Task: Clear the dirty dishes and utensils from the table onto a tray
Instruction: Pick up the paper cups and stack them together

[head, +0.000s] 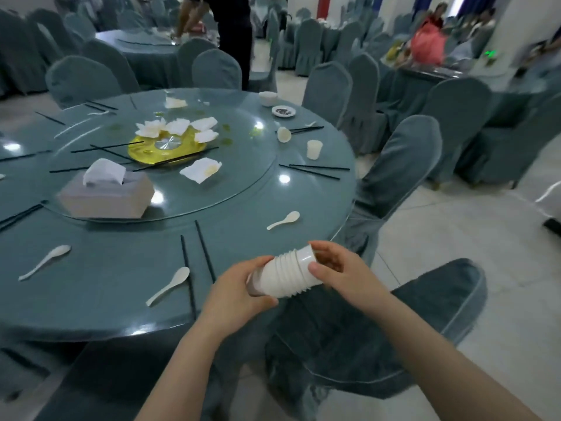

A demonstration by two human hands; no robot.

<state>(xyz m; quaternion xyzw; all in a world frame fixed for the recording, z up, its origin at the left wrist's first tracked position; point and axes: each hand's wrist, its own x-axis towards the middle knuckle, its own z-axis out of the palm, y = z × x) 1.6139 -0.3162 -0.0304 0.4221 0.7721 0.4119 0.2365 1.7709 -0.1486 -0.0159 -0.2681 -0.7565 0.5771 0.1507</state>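
Both bare forearms are raised from the bottom of the frame toward the lower centre. The left hand (239,288) is curled in a grip, and the right hand (340,268) pinches with bent fingers (315,270)

Chopsticks (197,262), spoon (168,285) obstruct near table (106,299) edge.

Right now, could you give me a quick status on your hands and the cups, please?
Left hand, right hand both gripping stack of cups. Two cups, spoons remain on table. No tray visible.
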